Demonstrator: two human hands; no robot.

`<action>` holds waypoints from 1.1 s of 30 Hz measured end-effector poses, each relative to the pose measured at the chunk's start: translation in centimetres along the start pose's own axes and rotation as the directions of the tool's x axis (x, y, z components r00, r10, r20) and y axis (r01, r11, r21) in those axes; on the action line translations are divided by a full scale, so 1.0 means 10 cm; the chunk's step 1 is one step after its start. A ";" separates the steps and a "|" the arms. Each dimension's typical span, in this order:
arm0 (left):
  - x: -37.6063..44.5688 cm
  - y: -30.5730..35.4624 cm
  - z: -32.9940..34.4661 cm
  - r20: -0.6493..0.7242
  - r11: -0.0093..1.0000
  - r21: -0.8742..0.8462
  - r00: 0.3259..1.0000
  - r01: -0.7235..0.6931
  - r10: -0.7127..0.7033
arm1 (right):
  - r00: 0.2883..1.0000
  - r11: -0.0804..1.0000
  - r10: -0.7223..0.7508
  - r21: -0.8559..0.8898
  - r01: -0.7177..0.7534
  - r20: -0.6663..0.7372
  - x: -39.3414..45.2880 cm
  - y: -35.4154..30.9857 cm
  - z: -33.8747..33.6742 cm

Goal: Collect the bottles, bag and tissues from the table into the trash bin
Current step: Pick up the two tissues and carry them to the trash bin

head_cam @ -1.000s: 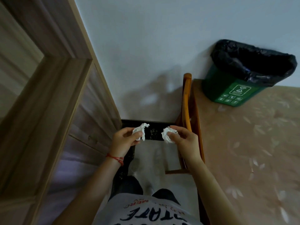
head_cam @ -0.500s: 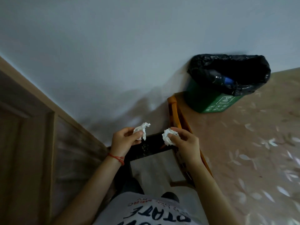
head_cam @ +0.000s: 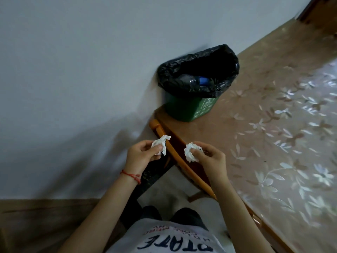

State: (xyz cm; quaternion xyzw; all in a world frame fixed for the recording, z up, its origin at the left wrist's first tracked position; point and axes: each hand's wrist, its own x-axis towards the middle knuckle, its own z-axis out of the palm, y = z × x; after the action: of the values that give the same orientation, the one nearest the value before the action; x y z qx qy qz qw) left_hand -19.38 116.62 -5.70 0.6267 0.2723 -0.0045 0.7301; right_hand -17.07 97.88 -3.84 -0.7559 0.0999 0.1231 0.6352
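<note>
A green trash bin (head_cam: 189, 108) lined with a black bag (head_cam: 197, 70) stands on the corner of the table against the wall. Inside it lies a clear bottle with a blue label (head_cam: 197, 81). My left hand (head_cam: 140, 156) grips a crumpled white tissue (head_cam: 161, 144). My right hand (head_cam: 209, 157) pinches a second crumpled white tissue (head_cam: 191, 154). Both hands hover side by side below and to the left of the bin, near the table's wooden edge.
The table (head_cam: 273, 143) wears a beige cloth with a white flower pattern and has an orange wooden rim (head_cam: 175, 154). A pale wall (head_cam: 73, 70) runs behind the bin. Wooden door panelling (head_cam: 45, 216) sits at lower left.
The view has swung right, so the door frame has left the picture and the bin now sits nearer the centre. Both hands still hold their tissues, now closer to the bin.
</note>
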 end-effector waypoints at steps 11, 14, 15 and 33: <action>0.38 0.30 0.45 0.081 0.997 0.043 0.995 -0.064 0.060 | 0.998 0.999 -0.003 0.041 0.006 -0.062 0.47 -0.14 -0.20; 0.45 0.36 0.49 0.068 0.997 0.033 0.995 -0.070 0.068 | 0.998 0.999 -0.007 0.050 0.011 -0.065 0.57 -0.20 -0.20; 0.47 0.38 0.50 0.068 0.997 0.030 0.995 -0.070 0.067 | 0.998 0.998 -0.012 0.056 0.016 -0.059 0.59 -0.23 -0.20; 0.95 1.07 0.61 0.141 0.994 -0.055 0.984 -0.099 0.106 | 0.968 0.975 -0.168 0.110 0.191 -0.188 1.09 -1.05 -0.10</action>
State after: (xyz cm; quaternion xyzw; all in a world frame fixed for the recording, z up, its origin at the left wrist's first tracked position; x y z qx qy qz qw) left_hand -5.19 116.51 0.68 0.6201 0.1864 -0.0056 0.7620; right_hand -3.39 98.79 2.73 -0.7277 0.0949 -0.0093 0.6792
